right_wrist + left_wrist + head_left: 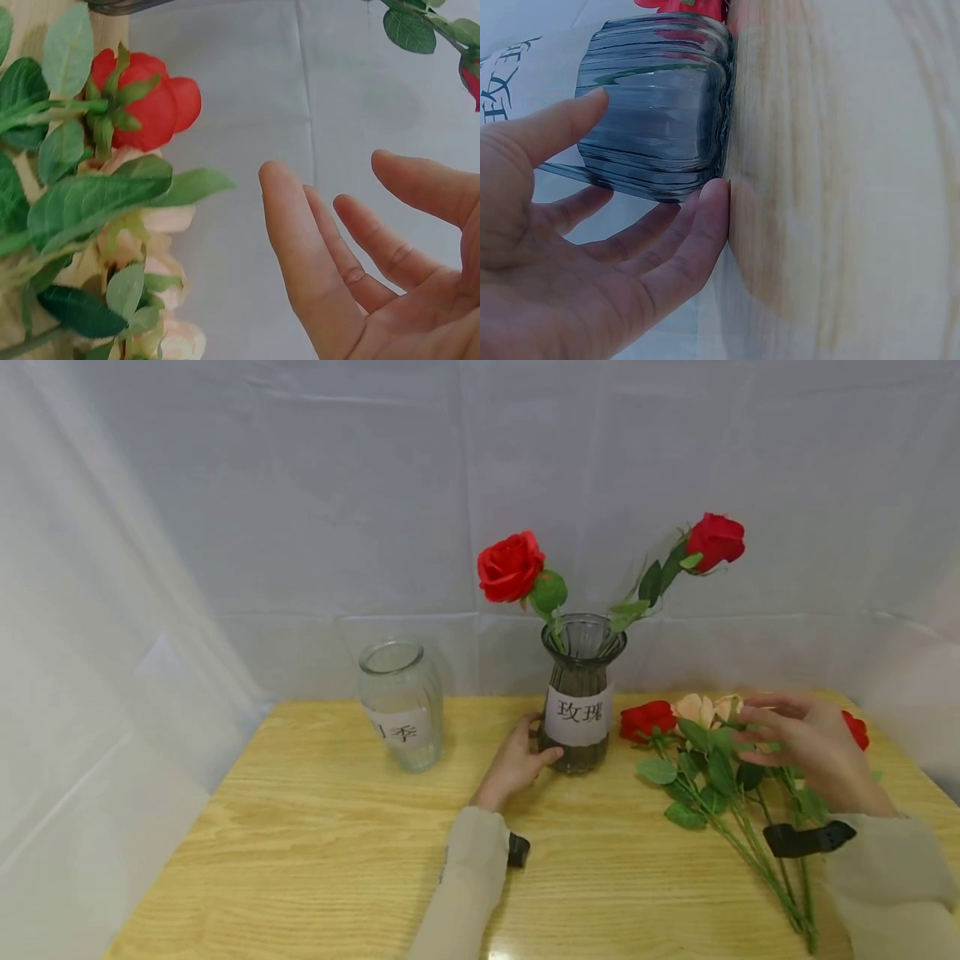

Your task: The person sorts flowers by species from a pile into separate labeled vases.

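Beige right sleeve (892, 877) is closest to us, in front and right of the dark vase (581, 678). Partway done, I'd say: two red roses (512, 567) stand in that vase, but loose red roses (648, 720) and peach flowers (693, 708) lie to its right, and the clear vase (420, 752) on its left holds no stems. Left hand (520, 758) has thumb and fingers round the dark vase's base; right hand's (817, 747) fingers are spread, holding nothing. Dark vase: smoky ribbed glass, upright, flared rim, white label (577, 714).

The dark vase (579, 677) is glossy, ribbed glass.
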### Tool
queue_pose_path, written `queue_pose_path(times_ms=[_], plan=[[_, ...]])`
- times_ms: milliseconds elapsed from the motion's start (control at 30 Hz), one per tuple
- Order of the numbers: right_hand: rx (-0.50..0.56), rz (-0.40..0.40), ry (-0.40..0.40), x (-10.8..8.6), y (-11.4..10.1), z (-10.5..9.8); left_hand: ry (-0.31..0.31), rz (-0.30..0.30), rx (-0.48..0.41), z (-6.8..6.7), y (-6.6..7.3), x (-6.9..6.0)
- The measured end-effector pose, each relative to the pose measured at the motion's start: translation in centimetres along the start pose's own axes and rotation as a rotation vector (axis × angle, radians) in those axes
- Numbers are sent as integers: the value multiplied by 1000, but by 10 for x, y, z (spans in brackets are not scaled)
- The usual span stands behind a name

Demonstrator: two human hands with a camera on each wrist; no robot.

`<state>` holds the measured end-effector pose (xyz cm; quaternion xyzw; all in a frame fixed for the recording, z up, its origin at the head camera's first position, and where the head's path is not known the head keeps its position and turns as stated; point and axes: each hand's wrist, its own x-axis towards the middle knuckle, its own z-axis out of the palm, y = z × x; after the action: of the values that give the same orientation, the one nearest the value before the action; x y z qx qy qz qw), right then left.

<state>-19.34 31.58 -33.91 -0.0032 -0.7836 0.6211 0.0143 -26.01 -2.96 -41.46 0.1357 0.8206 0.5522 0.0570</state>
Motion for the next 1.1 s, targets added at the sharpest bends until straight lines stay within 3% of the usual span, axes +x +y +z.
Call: queue_pose_path(times_ms=[133, 333, 533, 667, 867, 967, 1100], plan=[[21, 13, -3, -5, 5, -6, 0, -1, -1, 0, 0, 0], [-51, 11, 30, -12, 15, -11, -3, -5, -9, 1, -1, 1], [33, -21, 36, -19, 28, -28, -6, -9, -8, 0, 0, 1], [21, -36, 31, -24, 34, -40, -1, -6, 14, 0, 1, 2], [-25, 26, 78, -31, 40, -52, -1, 3, 30, 0, 1, 3], [-85, 38, 80, -31, 55, -66, -1, 5, 27, 0, 2, 4], [-129, 45, 99, -25, 95, -96, -3, 7, 29, 1, 2, 4]])
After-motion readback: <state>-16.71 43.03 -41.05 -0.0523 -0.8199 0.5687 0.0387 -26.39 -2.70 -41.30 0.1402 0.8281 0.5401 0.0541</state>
